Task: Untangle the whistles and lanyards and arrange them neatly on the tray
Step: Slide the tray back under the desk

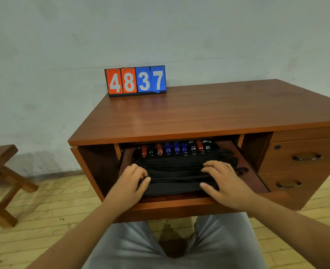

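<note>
Black lanyards run left-right; whistles point away.

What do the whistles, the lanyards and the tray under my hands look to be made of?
Whistles: glossy coloured bodies in red, blue and black suggest moulded plastic, though some may be metal; small metal split rings glint at their ends.
Lanyards: matt black, limp, bunched strands, probably woven cord.
Tray: flat, dark, dull rim, possibly plastic or fabric-covered; too little shows to tell.
</note>
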A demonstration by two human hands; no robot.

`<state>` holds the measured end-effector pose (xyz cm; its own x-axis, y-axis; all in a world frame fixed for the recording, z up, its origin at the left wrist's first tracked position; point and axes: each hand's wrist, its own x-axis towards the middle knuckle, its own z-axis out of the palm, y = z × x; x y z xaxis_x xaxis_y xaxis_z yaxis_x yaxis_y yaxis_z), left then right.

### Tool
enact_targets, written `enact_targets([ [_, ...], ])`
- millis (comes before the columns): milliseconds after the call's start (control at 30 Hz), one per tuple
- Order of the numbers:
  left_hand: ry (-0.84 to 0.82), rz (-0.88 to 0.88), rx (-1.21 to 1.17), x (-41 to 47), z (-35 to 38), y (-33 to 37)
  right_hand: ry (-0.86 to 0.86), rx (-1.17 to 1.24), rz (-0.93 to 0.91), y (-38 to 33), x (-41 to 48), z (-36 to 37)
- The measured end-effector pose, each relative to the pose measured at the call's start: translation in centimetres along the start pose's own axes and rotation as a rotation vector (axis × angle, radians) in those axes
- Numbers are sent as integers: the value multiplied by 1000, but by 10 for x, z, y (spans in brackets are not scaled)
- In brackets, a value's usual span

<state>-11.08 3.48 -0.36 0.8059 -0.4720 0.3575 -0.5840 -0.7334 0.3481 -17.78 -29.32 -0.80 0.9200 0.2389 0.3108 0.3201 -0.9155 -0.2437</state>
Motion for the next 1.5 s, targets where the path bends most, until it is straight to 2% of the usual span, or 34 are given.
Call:
enact_targets([
  [100, -89, 124, 5, -19, 9, 1, -27, -70, -129, 1, -8, 10],
  [200, -40, 224, 93, -22, 16, -4, -41, -167, -246, 1, -4, 14],
  [367, 28, 320, 184, -6, 20, -13, -35, -236, -240, 4, 10, 17],
  [567, 58, 242, 275, 21, 23, -21, -2, -280, -160, 11, 34, 21],
  [767, 103, 136, 425, 54, 27, -28, 22, -379, 15, 18, 66, 21],
  [1033, 53, -12, 552, 98, 27, -37, 61, -437, 202, 27, 112, 29],
  [1300, 224, -75, 629, 126, 41, -37, 266, -450, 301, 25, 137, 52],
  [1500, 246, -125, 637, 135, 43, -37, 287, -451, 334, 22, 146, 60],
])
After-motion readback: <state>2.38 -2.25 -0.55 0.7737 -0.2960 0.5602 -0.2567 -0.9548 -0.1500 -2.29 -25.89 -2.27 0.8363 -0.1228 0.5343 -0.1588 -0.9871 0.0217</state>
